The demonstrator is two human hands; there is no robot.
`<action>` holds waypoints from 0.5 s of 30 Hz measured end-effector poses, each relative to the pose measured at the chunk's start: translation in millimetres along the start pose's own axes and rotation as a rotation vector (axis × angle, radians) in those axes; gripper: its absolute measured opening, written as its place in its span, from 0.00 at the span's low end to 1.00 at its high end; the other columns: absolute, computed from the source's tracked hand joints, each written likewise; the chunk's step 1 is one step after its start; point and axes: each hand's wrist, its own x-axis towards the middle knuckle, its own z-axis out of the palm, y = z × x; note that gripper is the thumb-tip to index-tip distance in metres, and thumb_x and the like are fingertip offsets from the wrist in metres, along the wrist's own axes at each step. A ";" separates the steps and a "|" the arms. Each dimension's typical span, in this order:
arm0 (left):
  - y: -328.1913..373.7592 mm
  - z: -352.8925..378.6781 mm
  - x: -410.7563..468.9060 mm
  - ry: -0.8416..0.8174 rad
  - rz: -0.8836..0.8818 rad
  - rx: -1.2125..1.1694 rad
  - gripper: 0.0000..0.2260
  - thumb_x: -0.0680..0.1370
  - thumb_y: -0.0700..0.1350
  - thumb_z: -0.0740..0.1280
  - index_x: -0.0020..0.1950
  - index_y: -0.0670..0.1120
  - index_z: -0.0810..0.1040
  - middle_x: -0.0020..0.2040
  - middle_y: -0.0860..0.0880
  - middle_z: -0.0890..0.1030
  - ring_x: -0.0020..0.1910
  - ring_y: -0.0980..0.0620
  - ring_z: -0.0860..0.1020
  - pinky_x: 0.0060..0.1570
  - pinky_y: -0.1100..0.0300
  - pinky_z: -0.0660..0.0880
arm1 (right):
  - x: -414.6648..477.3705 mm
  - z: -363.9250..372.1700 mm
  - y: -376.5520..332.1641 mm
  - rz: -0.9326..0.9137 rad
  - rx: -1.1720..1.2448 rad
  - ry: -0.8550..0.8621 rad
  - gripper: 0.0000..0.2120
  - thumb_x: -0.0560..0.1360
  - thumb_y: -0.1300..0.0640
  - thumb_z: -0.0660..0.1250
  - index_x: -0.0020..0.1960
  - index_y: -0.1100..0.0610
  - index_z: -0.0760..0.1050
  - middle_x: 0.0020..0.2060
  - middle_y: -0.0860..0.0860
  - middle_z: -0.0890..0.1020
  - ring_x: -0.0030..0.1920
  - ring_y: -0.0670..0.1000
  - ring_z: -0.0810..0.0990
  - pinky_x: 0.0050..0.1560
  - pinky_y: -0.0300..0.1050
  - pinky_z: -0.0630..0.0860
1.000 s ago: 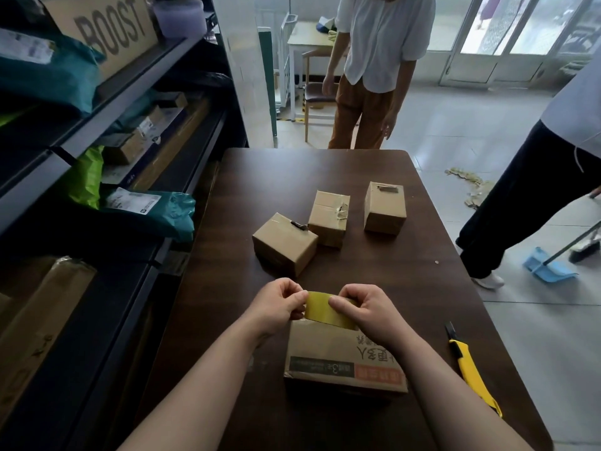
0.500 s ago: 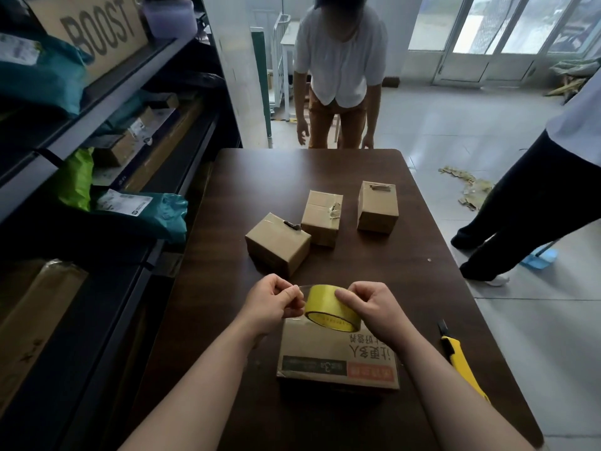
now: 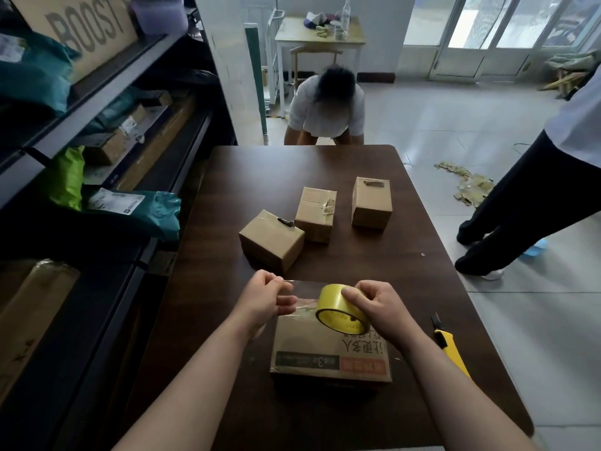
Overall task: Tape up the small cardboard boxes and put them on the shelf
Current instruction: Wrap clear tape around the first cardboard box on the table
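Right hand (image 3: 377, 307) gripping yellow tape roll (image 3: 338, 312), left hand (image 3: 265, 299) pinching its clear strip, above printed box (image 3: 328, 349).

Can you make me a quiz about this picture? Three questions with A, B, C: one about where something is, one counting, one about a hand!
1. Where is the yellow knife?
A) on the shelf
B) on the table, right of the printed box
C) on the floor

2. How many small plain boxes sit beyond the hands?
A) two
B) three
C) five

3. What is the left hand doing?
A) lying flat
B) holding the knife
C) pinching the tape strip pulled from the tape roll

Answers: 1 B, it lies on the tabletop beside that box. 2 B, three stand mid-table. 3 C, it pinches the strip while the right hand grips the roll.
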 end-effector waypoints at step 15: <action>-18.1 17.6 9.9 0.078 0.129 0.050 0.11 0.75 0.35 0.70 0.52 0.43 0.71 0.46 0.39 0.81 0.38 0.46 0.84 0.37 0.58 0.81 | 5.5 -24.5 4.3 -0.023 -0.229 0.028 0.13 0.73 0.46 0.71 0.35 0.53 0.78 0.30 0.46 0.78 0.33 0.44 0.75 0.34 0.41 0.72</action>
